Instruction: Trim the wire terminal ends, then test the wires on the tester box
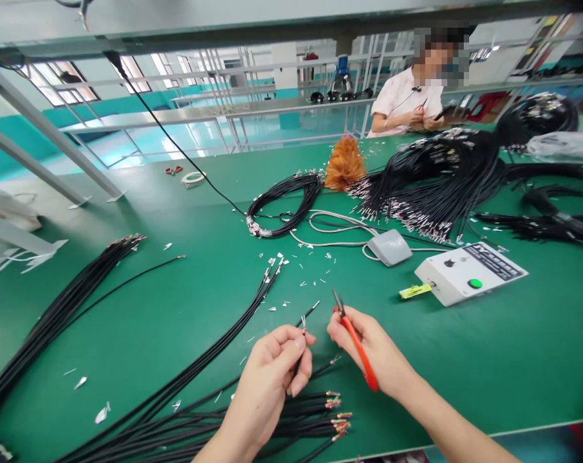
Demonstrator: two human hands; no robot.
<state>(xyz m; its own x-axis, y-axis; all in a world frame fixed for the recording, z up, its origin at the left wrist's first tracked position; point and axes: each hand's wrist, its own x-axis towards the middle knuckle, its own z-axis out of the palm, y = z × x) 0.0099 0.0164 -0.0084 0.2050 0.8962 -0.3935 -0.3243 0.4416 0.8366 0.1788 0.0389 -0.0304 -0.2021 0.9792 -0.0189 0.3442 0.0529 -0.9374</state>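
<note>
Between thumb and fingers, my left hand point(277, 370) pinches a black cable point(297, 365) close to its stripped end, where thin wires stick up. My right hand point(363, 344) grips red-handled cutters point(358, 347), their dark jaws pointing up and a little apart from the cable end. Below my left hand lies a bundle of black cables point(315, 411) with coloured wire ends showing. Another small group of black cables point(243, 308), with pale tips, runs up the middle of the green table point(214, 225). Small white scraps lie scattered around them.
A thick black cable bundle point(64, 308) lies at left. Beyond my right hand stand a white box with a green button point(470, 273) and a grey pedal-like block point(389, 247). Farther back are a coiled cable point(284, 206), an orange duster point(345, 164), cable heaps point(431, 173) and a seated person point(407, 103).
</note>
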